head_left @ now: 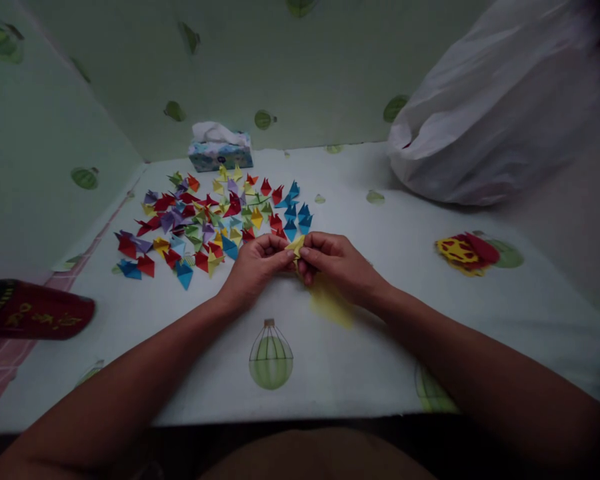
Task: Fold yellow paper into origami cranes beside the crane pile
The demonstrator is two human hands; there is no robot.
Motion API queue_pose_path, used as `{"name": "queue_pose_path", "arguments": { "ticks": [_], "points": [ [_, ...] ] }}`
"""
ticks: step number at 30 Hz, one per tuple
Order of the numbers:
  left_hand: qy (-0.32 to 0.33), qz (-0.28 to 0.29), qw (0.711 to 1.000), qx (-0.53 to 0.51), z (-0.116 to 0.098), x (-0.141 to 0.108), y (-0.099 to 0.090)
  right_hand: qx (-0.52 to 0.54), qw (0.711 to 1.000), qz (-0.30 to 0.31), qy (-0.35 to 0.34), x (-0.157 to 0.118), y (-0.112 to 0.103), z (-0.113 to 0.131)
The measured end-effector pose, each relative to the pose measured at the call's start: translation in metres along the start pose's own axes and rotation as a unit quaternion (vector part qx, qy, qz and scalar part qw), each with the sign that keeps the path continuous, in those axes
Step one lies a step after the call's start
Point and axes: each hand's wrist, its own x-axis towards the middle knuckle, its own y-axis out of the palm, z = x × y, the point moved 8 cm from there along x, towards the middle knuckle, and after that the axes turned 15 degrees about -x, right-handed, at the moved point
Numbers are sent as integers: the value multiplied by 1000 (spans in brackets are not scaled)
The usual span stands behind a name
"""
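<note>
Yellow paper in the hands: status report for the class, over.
Left hand, right hand: both pinching yellow paper. Paper folded small, partly hidden. Colourful folded pieces just beyond, not blocking.

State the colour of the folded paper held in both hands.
The folded paper is yellow; the head view shows it best.

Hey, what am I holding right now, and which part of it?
A yellow paper: your left hand pinches its left side, your right hand its right. Its exact folds are too small to tell.
</note>
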Motion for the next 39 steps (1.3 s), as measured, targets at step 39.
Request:
{"name": "queue_pose_path", "arguments": {
  "ticks": [39],
  "points": [
    [-1, 27, 998, 54, -4, -1, 6, 32, 999, 7, 27, 4, 5, -11]
  ]
}}
